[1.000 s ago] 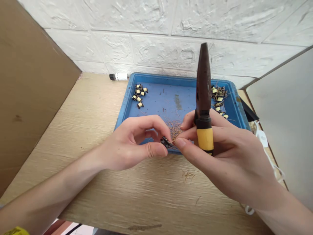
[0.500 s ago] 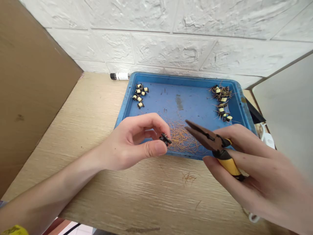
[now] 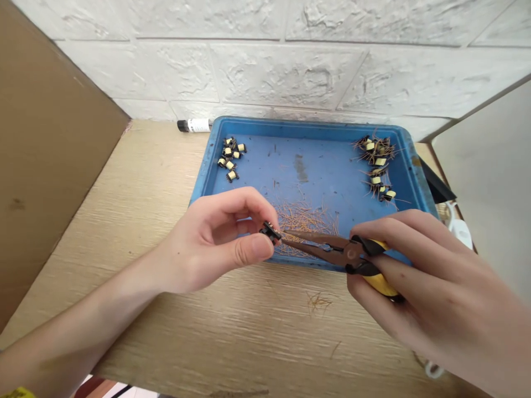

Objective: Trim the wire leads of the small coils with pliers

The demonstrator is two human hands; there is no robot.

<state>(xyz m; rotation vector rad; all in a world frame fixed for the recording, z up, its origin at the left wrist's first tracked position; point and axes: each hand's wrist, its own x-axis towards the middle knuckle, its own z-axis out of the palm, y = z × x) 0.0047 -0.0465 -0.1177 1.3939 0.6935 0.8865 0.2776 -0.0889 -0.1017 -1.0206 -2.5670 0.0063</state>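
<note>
Two tight grips: left hand (image 3: 209, 246) on bobbin (image 3: 270, 231); right hand (image 3: 427, 279), pliers (image 3: 327, 249)

Blue tray (image 3: 327, 177) on a wooden table (image 3: 157, 182); small coils (image 3: 230, 157) far-left, wiry ones (image 3: 378, 166) far-right; marker (image 3: 193, 125) behind

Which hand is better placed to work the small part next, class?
The right hand: it grips the pliers, whose tips reach the part; the left hand only pinches the part over the tray.

The left hand (image 3: 215, 237) and the right hand (image 3: 431, 287) are bare, and the left thumb nail is cut short. Both forearms are uncovered. Far behind the left hand, on the arm, a yellow band (image 3: 14, 393) shows a little.
</note>
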